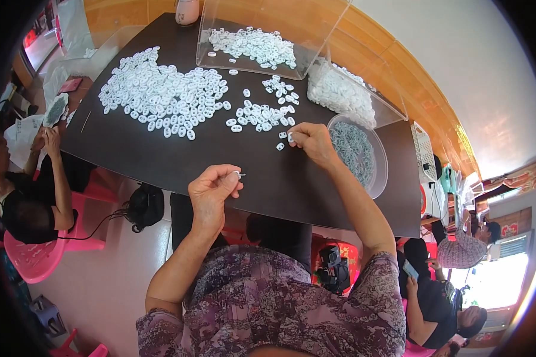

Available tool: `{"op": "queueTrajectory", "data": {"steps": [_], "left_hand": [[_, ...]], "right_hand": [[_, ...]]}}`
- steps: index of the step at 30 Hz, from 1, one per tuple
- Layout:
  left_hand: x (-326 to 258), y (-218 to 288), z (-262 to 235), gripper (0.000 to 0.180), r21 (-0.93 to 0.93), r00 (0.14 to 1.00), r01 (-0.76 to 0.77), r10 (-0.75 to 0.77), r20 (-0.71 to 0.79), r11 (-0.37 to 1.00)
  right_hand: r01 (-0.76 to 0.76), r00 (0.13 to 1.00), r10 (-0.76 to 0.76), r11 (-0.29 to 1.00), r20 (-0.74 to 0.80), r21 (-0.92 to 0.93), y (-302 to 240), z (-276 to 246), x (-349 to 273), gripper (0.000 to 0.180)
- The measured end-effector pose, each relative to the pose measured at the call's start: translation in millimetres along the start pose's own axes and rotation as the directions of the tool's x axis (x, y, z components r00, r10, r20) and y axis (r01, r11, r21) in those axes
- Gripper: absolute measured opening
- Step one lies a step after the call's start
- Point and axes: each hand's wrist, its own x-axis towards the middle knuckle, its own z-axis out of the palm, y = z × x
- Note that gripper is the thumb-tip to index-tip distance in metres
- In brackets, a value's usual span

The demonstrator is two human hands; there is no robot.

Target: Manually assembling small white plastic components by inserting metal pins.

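Note:
Between thumb and fingers, my left hand (213, 189) pinches a small white piece (238, 174) with a short grey pin sticking out to the right. Farther right, my right hand (313, 144) has its fingertips closed on a white oval two-hole piece (290, 137) just above the dark table. Two more white pieces (280, 146) lie beside those fingertips. A small cluster of the same ovals (261, 116) is beyond my hands, and a large heap (161, 95) spreads at the left. The round clear tub (382, 169) of grey small parts (351, 149) stands by my right forearm.
A clear plastic box (268, 72) with white pieces lies at the back of the dark table (161, 157). Next to it is a plastic bag (339, 95) full of white pieces. A pink cup (187, 12) stands at the far edge. Other people sit at left and right.

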Motion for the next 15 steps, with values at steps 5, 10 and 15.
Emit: {"op": "queueTrajectory", "data": {"steps": [5,10,15], "left_hand": [[0,-1,0,0.010,0.013,1.000,-0.008,0.008,0.003,1.000],[0,-1,-1,0.011,0.014,1.000,-0.011,0.011,-0.009,1.000],[0,0,2,0.010,0.000,1.000,-0.003,0.003,-0.007,1.000]], "right_hand": [[-0.017,1.000,0.016,0.997,-0.017,-0.080,-2,-1,-3,0.015],[-0.005,0.997,-0.017,0.960,-0.076,-0.281,-13,3,-9,0.013],[0.320,0.915,-0.404,0.760,-0.026,-0.566,-19,6,-17,0.009]]}}
